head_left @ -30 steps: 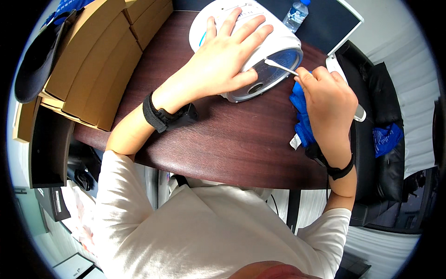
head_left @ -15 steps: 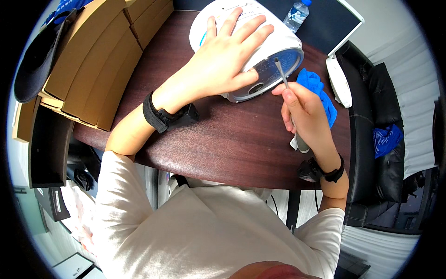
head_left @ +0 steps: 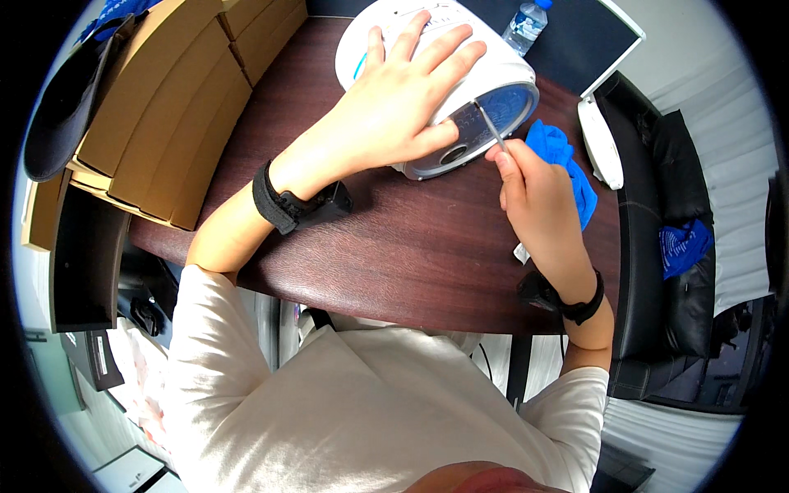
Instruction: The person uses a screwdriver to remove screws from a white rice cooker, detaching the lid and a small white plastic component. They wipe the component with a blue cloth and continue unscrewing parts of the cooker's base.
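Head view: left hand (head_left: 403, 111) spread flat, fingers wide, pressing on top of the white rounded appliance (head_left: 493, 70) at the far edge of the dark wood desk (head_left: 394, 246). Right hand (head_left: 542, 205) pinched narrow around a thin metal tool (head_left: 491, 127), tip on the appliance's blue-grey front panel (head_left: 497, 111). Blue cloth (head_left: 563, 160) lies just beside that hand (partly under it), near the desk's right edge. Cardboard boxes (head_left: 156, 107) stacked along the left edge. Plastic bottle (head_left: 526, 25) behind the appliance.
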The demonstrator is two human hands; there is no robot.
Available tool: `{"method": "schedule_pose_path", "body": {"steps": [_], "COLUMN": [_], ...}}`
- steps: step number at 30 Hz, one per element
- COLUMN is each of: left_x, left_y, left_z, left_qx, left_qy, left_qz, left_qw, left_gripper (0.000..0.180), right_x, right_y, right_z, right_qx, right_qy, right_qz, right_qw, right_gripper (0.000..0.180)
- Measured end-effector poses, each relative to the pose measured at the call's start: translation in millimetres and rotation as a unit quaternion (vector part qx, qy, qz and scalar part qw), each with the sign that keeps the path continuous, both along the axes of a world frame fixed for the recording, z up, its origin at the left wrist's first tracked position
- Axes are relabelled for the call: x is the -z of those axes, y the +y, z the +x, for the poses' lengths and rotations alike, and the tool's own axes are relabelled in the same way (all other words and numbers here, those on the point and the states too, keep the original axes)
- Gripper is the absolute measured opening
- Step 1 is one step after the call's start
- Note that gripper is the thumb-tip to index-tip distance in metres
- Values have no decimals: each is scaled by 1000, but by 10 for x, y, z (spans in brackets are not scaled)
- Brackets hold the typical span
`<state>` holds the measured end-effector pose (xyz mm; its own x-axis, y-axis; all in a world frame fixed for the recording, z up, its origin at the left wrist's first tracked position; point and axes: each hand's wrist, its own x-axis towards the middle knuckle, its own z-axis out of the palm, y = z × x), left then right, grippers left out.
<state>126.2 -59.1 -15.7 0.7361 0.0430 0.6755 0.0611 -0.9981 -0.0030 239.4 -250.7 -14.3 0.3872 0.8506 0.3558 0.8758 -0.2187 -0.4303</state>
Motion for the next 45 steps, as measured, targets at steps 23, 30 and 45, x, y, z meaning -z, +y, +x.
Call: {"method": "schedule_pose_path", "body": {"steps": [23,30,45], "left_x": [26,15,25], "left_y": [16,11,15], "left_z": [14,-1,-1], "left_qx": [-1,-3,-9], "left_qy": [-4,-4,-4], "left_qz": [-7,-3,2], "left_qw": [1000,1000,1000], "left_gripper": [77,77,78], "right_x": [-54,27,-143], "right_y": [-45,0,6], "right_z": [50,0,11], "right_qx": [-38,-38,81], "right_qy": [382,415,-375], "right_qz": [-11,14,31], "right_qw": [923,909,923], "right_gripper": [23,26,25]}}
